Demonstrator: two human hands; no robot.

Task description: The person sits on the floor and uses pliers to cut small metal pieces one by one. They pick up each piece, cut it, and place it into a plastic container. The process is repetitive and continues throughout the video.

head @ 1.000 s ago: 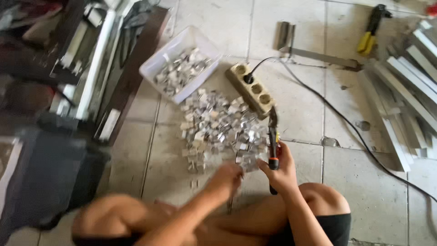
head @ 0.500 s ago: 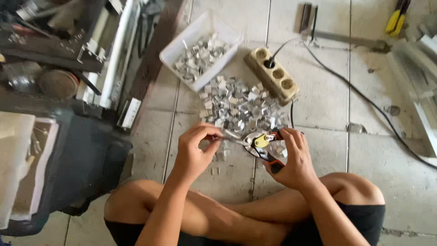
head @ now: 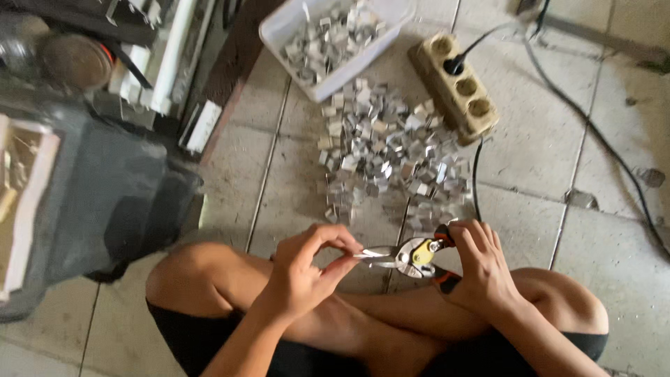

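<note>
I sit cross-legged on a tiled floor. My right hand (head: 481, 269) grips the red handles of metal snips (head: 412, 255), whose jaws point left. My left hand (head: 307, 269) pinches a small shiny metal piece (head: 366, 253) at the jaws' tip, above my knees. A heap of small cut metal pieces (head: 387, 153) lies on the tiles just beyond my hands.
A white plastic tub (head: 279, 31) holding more metal pieces stands at the far side. A beige power strip (head: 457, 87) with a black cable (head: 593, 139) plugged in lies to the right of the heap. A dark bag (head: 105, 202) and stacked profiles crowd the left.
My hands came back from the heap to my lap. The left hand took a metal piece and brought it to the snips' jaws. The camera has tilted down and closer.
</note>
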